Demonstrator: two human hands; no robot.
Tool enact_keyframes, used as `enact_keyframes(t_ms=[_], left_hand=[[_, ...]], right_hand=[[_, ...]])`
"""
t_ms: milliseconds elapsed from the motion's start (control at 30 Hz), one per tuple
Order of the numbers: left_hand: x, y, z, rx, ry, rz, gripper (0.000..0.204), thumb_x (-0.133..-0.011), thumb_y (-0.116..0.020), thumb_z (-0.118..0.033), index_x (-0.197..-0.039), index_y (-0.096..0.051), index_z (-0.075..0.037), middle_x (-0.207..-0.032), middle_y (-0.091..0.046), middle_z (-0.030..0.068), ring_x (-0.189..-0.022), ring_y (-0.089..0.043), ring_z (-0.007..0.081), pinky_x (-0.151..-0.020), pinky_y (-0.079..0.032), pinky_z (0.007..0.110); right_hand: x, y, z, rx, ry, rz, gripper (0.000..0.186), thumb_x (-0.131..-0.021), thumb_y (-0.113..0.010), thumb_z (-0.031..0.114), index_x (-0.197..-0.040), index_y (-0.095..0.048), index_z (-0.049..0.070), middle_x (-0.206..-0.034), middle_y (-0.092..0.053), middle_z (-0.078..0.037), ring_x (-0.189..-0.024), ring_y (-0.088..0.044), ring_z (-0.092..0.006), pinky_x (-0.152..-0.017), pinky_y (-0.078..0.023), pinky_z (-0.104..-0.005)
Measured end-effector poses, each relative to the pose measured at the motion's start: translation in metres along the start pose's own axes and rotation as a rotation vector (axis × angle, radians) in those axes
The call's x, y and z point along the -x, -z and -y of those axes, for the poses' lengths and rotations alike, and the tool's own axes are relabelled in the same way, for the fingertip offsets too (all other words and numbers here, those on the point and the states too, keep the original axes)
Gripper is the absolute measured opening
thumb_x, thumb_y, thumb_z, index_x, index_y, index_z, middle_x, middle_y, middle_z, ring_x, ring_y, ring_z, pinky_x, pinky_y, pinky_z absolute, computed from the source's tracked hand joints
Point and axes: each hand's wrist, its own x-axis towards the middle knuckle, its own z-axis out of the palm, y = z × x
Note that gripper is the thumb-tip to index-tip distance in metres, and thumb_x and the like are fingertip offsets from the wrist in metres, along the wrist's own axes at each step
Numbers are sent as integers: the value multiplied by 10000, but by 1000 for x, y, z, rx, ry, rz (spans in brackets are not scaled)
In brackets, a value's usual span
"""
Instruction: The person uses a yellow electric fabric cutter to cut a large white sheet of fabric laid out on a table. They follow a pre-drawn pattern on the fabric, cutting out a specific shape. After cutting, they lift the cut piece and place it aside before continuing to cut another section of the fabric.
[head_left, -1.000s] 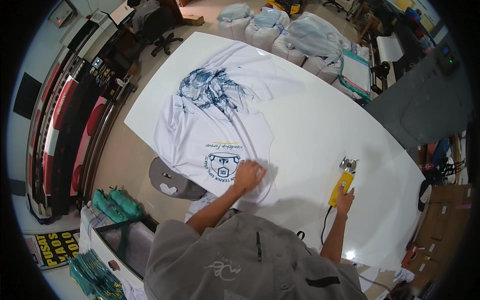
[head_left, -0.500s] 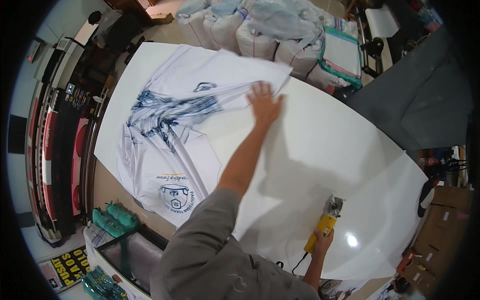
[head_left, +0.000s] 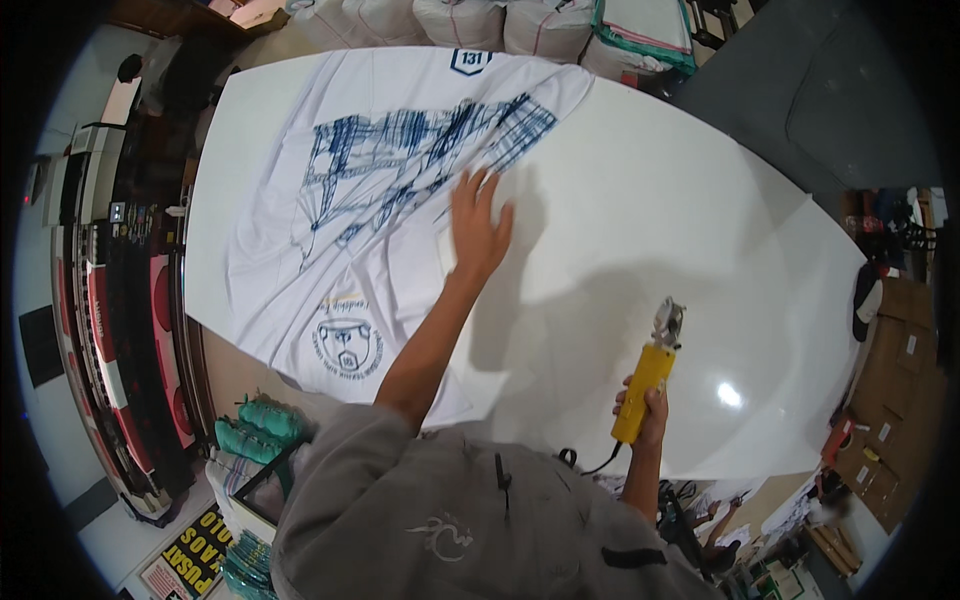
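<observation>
White printed fabric [head_left: 270, 230] lies rumpled over the left part of the white table [head_left: 600, 230], with folds running through its blue plaid-like drawing. A round-shaped emblem is printed on its nearer part. My left hand [head_left: 482, 225] is beside the fabric's right side, fingers apart and slightly blurred, with nothing in it. Whether it touches the cloth I cannot tell. My right hand [head_left: 650, 415] is wrapped round the yellow body of an electric fabric cutter [head_left: 645, 385]. The cutter's metal head points away from me, and its black cord hangs toward my body.
Stuffed white sacks [head_left: 455, 22] stand along the table's far side. A dark grey panel [head_left: 800, 120] rises at the far right, and cardboard boxes [head_left: 890, 400] are at the right. Green bundles [head_left: 262, 425] lie at the near left, below a long machine [head_left: 125, 330].
My left hand has come back from the fabric's far right edge. The fabric has settled, spreading its blue drawing wider. The cutter's head points more straight away from me. The view has shifted.
</observation>
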Motion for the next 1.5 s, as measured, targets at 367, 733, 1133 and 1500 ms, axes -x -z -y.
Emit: enact_keyframes(t_ms=[367,733,1133,1500], left_hand=[[301,96,-67,140,-121,732,765,-1048,-540,-510,-1572,-406,30,-1654,-344,264,-1562,-291,410,-1275,-237,563],[99,54,70,-282,-82,127,752,-1028,-583,-447,-1560,-384,47,-1654,-347,266,-1551,-304,418,-1247,-265,599],[151,-32,-148,674,-53,778,807,-977,-667,-516,-1591,-429,-49,-1695,-321,214,-1549,-315,434,-1265,-253,545],[-35,-25,-14,-427,295,322,872,-954,-462,-799,-1648,-379,-278,-1757,-164,164,-1593,-88,515,-1156,-53,835]], right_hand=[[72,-70,-16,93,68,148,675,-911,-719,387,-1426,-425,65,-1116,-611,-156,-952,-702,-301,-718,-661,-444],[125,-56,-41,166,156,53,583,-880,-701,246,-1355,-428,47,-1074,-610,-174,-869,-714,-292,-617,-654,-413],[155,9,-35,35,259,-182,583,-875,-735,208,-1345,-429,48,-1080,-607,-176,-850,-693,-271,-628,-638,-388],[112,43,12,-9,221,-206,652,-848,-765,260,-1367,-427,56,-1086,-602,-173,-846,-687,-258,-643,-635,-379]])
